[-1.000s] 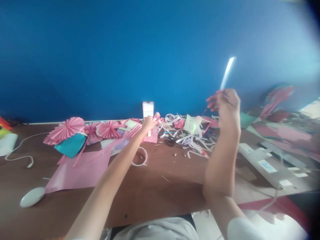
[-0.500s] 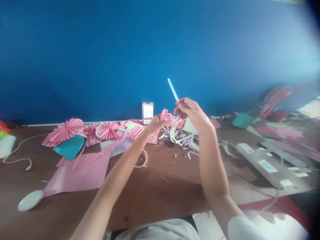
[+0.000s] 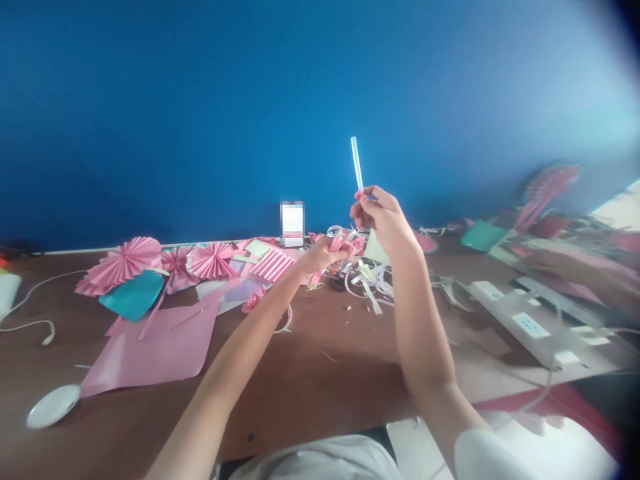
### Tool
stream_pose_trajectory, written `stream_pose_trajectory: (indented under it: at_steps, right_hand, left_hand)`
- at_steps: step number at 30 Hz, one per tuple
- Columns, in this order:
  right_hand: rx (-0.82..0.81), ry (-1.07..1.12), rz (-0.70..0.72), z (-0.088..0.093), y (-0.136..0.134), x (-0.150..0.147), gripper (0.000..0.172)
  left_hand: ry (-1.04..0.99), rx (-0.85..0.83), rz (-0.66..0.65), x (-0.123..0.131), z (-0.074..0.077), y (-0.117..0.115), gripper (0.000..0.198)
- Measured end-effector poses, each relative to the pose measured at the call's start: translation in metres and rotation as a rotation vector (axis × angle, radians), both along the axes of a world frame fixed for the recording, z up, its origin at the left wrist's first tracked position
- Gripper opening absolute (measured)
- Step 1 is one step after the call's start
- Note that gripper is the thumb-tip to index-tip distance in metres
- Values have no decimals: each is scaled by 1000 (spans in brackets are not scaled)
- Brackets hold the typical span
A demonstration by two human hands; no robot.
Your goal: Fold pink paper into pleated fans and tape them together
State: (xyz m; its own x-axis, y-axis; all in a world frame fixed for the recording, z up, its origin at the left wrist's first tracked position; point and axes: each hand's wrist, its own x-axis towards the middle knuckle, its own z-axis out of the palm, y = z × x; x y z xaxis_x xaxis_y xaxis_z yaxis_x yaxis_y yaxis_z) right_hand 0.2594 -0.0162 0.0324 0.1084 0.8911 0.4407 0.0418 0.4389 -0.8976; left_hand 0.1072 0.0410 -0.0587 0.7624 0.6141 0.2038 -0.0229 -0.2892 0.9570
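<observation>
My right hand [image 3: 376, 212] is raised above the heap of strips, its fingers pinching the lower end of a translucent white stick [image 3: 357, 163]. The stick stands nearly upright and looks like a glue stick. Lower and to the left, my left hand [image 3: 323, 257] is closed around a pink object [image 3: 338, 241]. Much of that object is hidden by the fingers, so its kind is unclear. Behind and beside the left hand lies a tangle of white paper strips [image 3: 373, 283] with pink scraps.
Pink pleated paper fans [image 3: 133, 257], a teal piece [image 3: 133, 297] and a pink sheet [image 3: 155, 350] lie at left. A phone [image 3: 293, 225] stands by the blue wall. At right are a power strip [image 3: 530, 327] and another person's blurred arm [image 3: 575, 270].
My right hand has turned the stick more upright and moved it slightly up and right, away from the left hand. The left hand has dipped a little. Another person's arm has appeared at right.
</observation>
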Motion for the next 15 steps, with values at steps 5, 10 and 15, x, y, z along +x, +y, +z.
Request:
stream_pose_trajectory:
  at_steps: [5,10,15]
  right_hand:
    - [100,52,-83,0,3,0,27]
    - [320,67,-226,2,6,6,32]
    - [436,-14,-376,6,3,6,37]
  left_hand:
    - [113,190,121,-5,10,1,28]
    - [253,440,230,-13,21,4,26]
    - [317,583,315,-13,32,4,23]
